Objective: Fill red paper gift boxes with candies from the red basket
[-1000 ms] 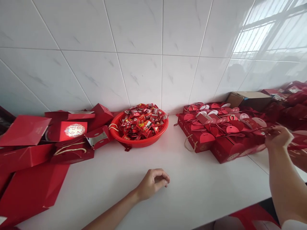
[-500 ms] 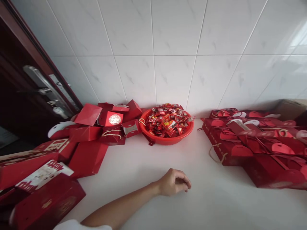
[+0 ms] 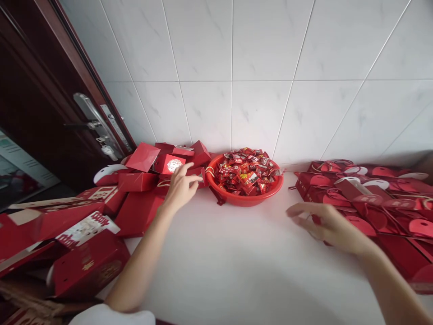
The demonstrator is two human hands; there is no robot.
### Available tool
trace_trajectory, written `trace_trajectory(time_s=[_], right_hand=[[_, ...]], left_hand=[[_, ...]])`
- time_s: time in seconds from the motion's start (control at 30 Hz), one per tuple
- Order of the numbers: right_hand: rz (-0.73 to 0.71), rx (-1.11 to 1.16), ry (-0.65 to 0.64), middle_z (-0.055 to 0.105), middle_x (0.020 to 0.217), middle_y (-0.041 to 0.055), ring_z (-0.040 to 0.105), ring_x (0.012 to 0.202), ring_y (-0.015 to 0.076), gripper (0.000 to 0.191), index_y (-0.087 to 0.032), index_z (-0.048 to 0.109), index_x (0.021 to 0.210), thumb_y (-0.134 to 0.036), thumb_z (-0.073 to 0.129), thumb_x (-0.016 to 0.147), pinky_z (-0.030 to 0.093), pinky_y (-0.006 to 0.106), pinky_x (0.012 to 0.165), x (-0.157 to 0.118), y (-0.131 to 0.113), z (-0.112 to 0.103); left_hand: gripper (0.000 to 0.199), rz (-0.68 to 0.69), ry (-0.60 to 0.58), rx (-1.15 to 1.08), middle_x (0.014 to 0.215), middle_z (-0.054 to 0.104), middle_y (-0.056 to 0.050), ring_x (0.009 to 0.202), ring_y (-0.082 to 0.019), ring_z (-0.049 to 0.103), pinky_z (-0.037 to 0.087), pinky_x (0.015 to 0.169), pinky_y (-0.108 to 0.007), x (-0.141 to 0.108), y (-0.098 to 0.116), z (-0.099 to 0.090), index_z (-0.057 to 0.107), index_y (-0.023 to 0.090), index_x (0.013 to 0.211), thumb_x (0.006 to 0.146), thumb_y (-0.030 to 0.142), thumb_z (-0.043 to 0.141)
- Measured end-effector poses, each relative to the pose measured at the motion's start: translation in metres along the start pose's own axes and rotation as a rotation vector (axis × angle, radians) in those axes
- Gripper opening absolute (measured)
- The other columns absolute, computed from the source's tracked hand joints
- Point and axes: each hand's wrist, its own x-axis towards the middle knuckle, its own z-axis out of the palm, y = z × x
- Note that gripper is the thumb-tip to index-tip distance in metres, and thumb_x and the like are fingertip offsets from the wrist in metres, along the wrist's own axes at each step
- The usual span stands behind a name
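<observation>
My left hand (image 3: 181, 187), fingers apart and holding nothing, is over the red boxes at the left, nearest to a box with a round white emblem (image 3: 173, 164). Beyond it, against the wall, a red basin (image 3: 245, 200) holds a heap of red-wrapped candies (image 3: 248, 174). My right hand (image 3: 320, 221) is by the left edge of the red gift boxes (image 3: 397, 248) at the right. Its fingers are spread and somewhat blurred, with nothing in them; whether it touches a box cannot be made out.
Red boxes (image 3: 91, 259) lie piled at the left with a white and red printed card (image 3: 86, 229) among them. Behind them is a dark door with a metal handle (image 3: 96, 119). A tiled wall (image 3: 260, 49) backs the white table (image 3: 230, 271).
My left hand has moved up and left from the middle of the table to the boxes, its fingers spreading. My right hand has come into view at the right. The view has shifted left.
</observation>
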Motion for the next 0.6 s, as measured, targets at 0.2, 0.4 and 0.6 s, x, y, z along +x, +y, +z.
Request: trace_trajectory(time_s=[0.2, 0.4, 0.6], right_hand=[[-0.149, 0.117, -0.380, 0.077, 0.101, 0.0101, 0.072, 0.090, 0.0230, 0.027, -0.019, 0.073, 0.101, -0.036, 0.053, 0.096, 0.056, 0.036, 0.083, 0.011, -0.003, 0.062], [-0.140, 0.167, -0.351, 0.076, 0.100, 0.0079, 0.071, 0.092, 0.0208, 0.025, -0.019, 0.072, 0.099, -0.035, 0.052, 0.097, 0.055, 0.033, 0.084, 0.014, -0.006, 0.060], [-0.142, 0.259, -0.283, 0.076, 0.096, 0.0071, 0.071, 0.087, 0.0199, 0.026, -0.020, 0.072, 0.093, -0.040, 0.054, 0.096, 0.056, 0.033, 0.083, 0.018, -0.009, 0.055]], left_hand=[[0.030, -0.120, -0.190, 0.234, 0.143, 0.059, -0.016, 0.139, -0.041, 0.048, 0.036, 0.114, -0.062, 0.013, -0.034, 0.012, 0.081, 0.019, 0.093, 0.084, 0.020, 0.053], [0.034, -0.124, 0.051, 0.017, 0.116, 0.076, -0.011, 0.107, -0.027, 0.070, 0.054, 0.099, -0.041, 0.023, -0.035, 0.011, 0.078, 0.019, 0.101, 0.089, 0.027, 0.048], [0.019, -0.156, 0.396, -0.133, 0.100, 0.079, -0.007, 0.089, -0.022, 0.072, 0.058, 0.075, -0.030, 0.024, 0.001, -0.018, 0.078, 0.020, 0.086, 0.084, 0.030, 0.062]])
